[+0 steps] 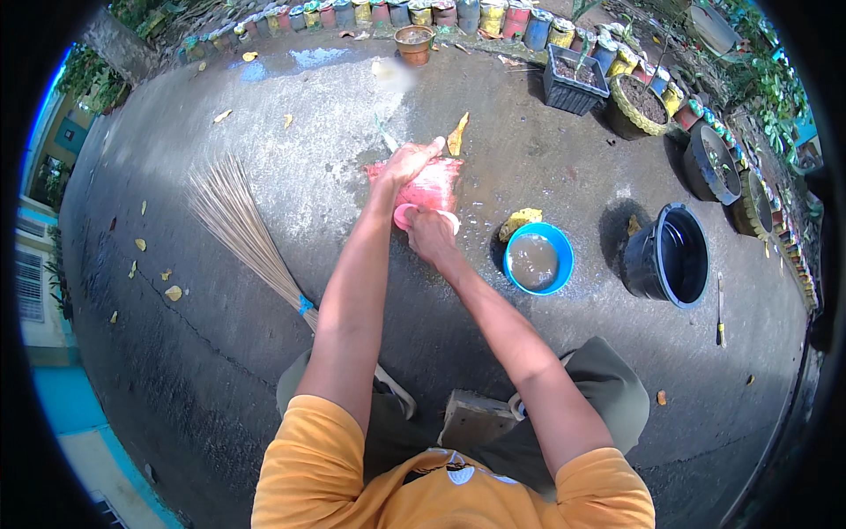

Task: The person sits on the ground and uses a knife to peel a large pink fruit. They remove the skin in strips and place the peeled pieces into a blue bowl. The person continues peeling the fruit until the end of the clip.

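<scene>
A wet, red, worn-looking flat piece lies on the concrete ahead of me; I cannot make out its exact kind. At its upper left, my left hand is closed on its edge and holds it down. My right hand is closed around a pink rounded thing pressed against the red piece's near edge. My fingers hide most of that pink thing. Just beyond the left hand lies a thin pale strip. A yellow-brown leaf rests by the red piece's far right corner.
Right of my hands stand a blue basin of murky water and a black bucket. A knife lies farther right, a stick broom to the left. Potted plants and painted bottles edge the far side. A block sits between my feet.
</scene>
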`<control>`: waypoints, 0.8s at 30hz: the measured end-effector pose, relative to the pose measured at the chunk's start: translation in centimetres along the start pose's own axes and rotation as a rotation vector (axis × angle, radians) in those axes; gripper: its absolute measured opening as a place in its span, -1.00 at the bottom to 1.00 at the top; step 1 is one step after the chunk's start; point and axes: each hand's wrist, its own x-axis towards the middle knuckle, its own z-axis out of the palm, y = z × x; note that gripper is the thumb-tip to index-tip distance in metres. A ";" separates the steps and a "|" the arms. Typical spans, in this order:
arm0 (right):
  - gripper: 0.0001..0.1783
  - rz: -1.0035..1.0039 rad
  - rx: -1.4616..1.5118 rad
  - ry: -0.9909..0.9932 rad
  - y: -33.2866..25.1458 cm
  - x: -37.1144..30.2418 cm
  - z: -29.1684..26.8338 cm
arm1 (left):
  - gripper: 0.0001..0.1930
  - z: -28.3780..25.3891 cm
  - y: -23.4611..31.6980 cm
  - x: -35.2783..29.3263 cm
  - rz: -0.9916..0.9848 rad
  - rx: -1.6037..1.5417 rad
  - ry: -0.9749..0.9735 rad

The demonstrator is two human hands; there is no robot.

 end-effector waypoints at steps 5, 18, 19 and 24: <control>-0.80 0.000 0.016 0.155 1.0 0.0 0.0 | -0.39 0.1 -0.3 0.5 0.043 0.002 -0.037; -0.79 0.983 0.653 0.977 18.5 -8.5 -1.9 | -0.61 1.5 -3.6 0.2 0.147 0.058 0.170; -0.78 1.095 0.784 0.990 20.3 -9.4 -0.8 | -0.62 1.4 -4.1 0.6 0.133 0.094 0.177; -0.90 1.293 1.538 0.670 25.2 -11.9 5.0 | -0.73 0.7 -4.9 -0.1 0.205 0.052 0.137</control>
